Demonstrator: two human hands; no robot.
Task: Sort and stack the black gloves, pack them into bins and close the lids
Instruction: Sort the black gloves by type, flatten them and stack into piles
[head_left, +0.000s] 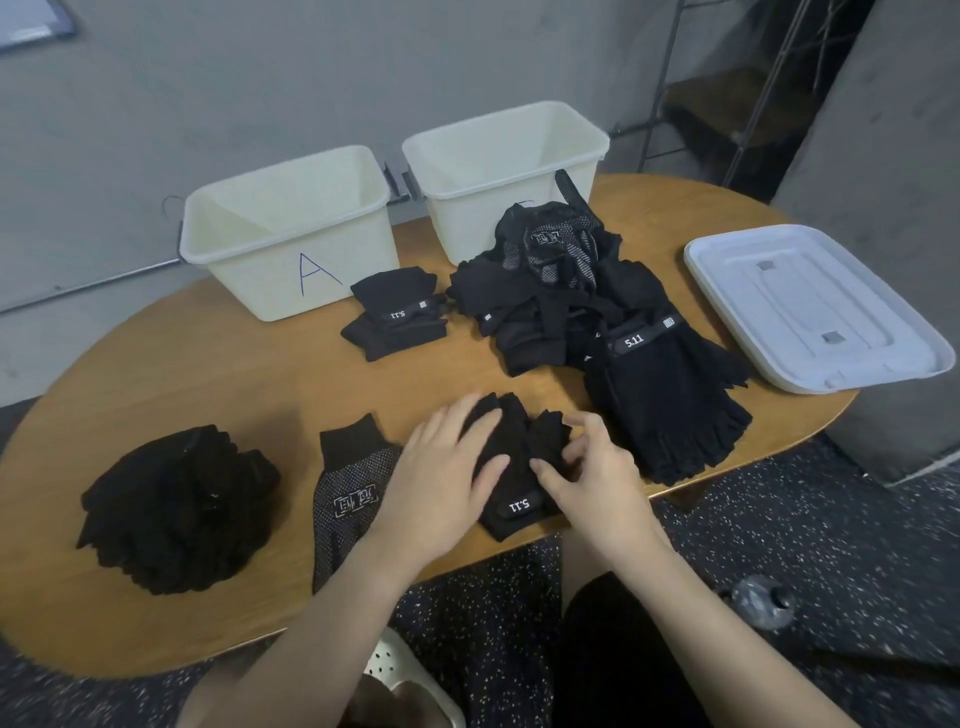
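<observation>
A black fingerless glove with a 5.11 strap (514, 457) lies near the table's front edge. My left hand (441, 478) presses flat on its left side with straight fingers. My right hand (597, 478) pinches its right edge with curled fingers. A dotted black glove (348, 499) lies just left of my left hand, and a stack of black gloves (179, 506) sits further left. A small folded 5.11 stack (397, 319) lies in front of bin A (291, 234). An unsorted heap of gloves (571, 291) spreads before the second bin (506, 156).
Stacked white lids (815, 306) rest at the table's right end. The oval wooden table (156, 364) stands against a grey wall. A concrete pillar rises at the right. A white shoe (410, 675) shows below the front edge.
</observation>
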